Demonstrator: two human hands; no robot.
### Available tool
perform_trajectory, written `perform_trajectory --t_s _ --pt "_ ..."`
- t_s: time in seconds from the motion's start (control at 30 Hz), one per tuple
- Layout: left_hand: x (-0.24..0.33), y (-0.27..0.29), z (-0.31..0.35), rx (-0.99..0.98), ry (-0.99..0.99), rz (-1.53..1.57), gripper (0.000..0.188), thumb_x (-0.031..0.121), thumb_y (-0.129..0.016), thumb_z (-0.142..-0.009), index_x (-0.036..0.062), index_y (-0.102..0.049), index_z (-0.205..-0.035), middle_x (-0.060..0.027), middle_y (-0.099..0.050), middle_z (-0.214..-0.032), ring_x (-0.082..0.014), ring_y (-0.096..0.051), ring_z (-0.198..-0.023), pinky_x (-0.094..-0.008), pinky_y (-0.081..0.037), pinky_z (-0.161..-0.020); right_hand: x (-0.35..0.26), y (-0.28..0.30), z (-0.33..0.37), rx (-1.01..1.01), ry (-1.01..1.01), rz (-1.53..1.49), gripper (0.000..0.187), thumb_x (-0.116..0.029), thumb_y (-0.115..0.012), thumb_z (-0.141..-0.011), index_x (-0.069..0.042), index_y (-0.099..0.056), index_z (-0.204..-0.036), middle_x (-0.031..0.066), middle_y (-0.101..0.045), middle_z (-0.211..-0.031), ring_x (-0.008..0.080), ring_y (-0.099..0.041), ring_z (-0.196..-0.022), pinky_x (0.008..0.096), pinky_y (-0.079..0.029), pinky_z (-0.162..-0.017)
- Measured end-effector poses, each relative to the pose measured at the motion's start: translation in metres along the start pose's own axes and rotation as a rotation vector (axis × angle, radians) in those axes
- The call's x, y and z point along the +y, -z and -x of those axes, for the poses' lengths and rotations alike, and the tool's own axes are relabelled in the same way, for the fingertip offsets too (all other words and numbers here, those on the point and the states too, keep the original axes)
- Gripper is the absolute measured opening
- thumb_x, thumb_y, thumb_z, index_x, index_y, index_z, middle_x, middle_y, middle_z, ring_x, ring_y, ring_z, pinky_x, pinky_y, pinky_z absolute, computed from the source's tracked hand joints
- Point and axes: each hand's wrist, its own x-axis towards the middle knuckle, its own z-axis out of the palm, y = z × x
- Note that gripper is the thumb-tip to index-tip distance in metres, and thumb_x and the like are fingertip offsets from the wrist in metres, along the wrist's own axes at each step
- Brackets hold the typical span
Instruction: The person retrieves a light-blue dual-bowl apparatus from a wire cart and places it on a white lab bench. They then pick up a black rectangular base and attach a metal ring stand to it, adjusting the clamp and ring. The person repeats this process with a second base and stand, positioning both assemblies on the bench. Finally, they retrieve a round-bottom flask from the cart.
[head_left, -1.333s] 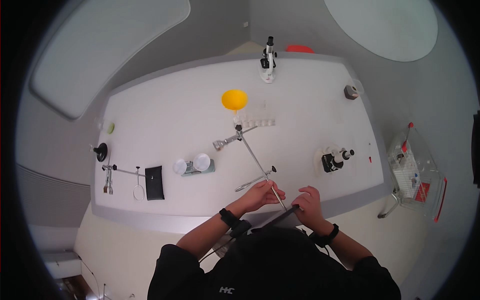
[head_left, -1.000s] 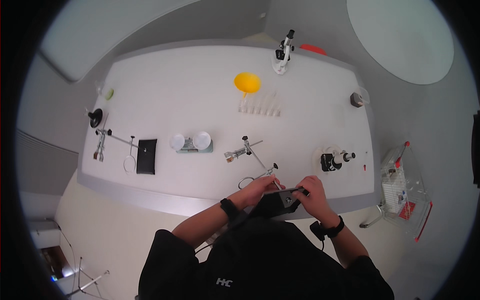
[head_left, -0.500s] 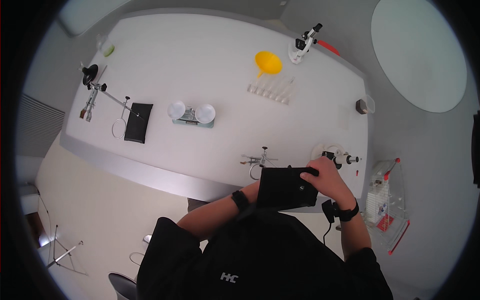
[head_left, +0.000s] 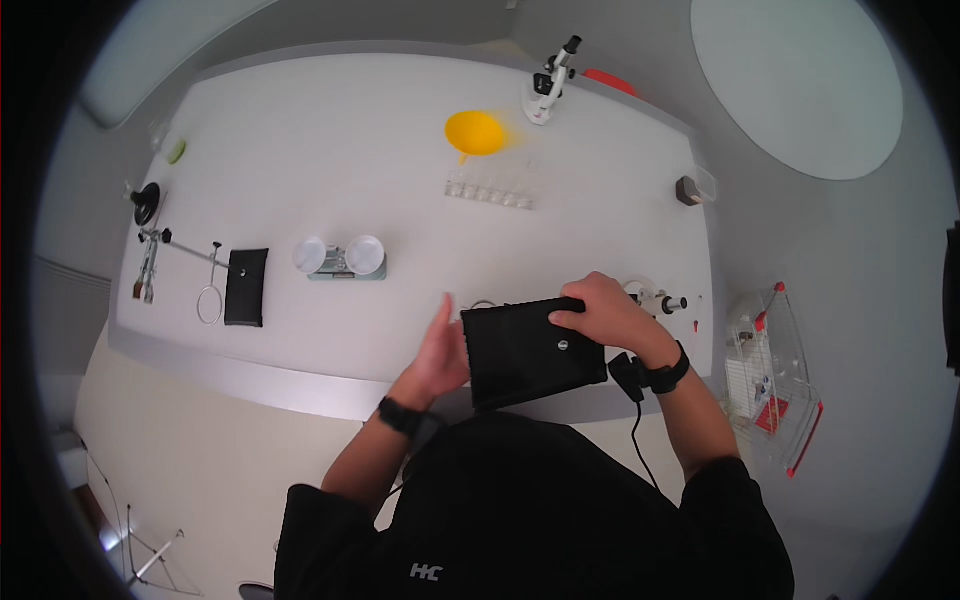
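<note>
Right hand (head_left: 605, 312) grips flat black rectangular plate (head_left: 520, 355) (silver bolt (head_left: 563, 345) showing); plate over white table (head_left: 330, 140) at near edge; left hand (head_left: 442, 355) beside plate, thumb spread, fingers partly hidden, hold unclear.

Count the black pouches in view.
2: one pouch in the right hand, the other pouch at left on the table. More could be hidden behind the held one.
</note>
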Motion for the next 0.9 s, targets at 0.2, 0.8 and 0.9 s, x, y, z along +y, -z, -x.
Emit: perform_trajectory --t_s 0.2,0.8,0.9 --pt "-0.025 -0.035 0.007 0.344 -0.329 -0.627 0.034 0.007 -0.057 -0.094 -0.0005 -0.05 -0.127 -0.0107 -0.062 -0.117 -0.0214 -0.065 -0.104 -0.0345 -0.056 -0.088 0.001 -0.006 0.002 0.188 0.033 0.055 0.028 -0.029 -0.075 -0.08 -0.005 -0.066 -0.091 0.0127 -0.064 -0.089 0.0348 -0.058 -0.091 0.0451 -0.047 -0.082" --pt "0.009 -0.043 -0.04 0.286 -0.248 -0.684 0.042 -0.008 -0.052 -0.087 -0.0035 -0.048 -0.128 -0.0154 -0.062 -0.119 -0.0245 -0.065 -0.105 -0.036 -0.055 -0.09 -0.004 0.013 0.029 0.113 0.51 0.756 0.012 -0.01 -0.064 -0.08 -0.008 -0.056 -0.089 0.0053 -0.052 -0.08 0.0212 -0.055 -0.08 0.0338 -0.045 -0.071" --pt "0.02 -0.049 -0.043 0.31 -0.203 -0.687 0.04 -0.007 -0.054 -0.086 -0.0031 -0.052 -0.126 -0.0133 -0.065 -0.116 -0.0227 -0.067 -0.101 -0.0349 -0.056 -0.087 -0.006 0.018 0.024 0.086 0.601 0.923 0.01 -0.011 -0.059 -0.079 -0.009 -0.057 -0.088 0.004 -0.05 -0.078 0.0188 -0.053 -0.077 0.0311 -0.044 -0.07"
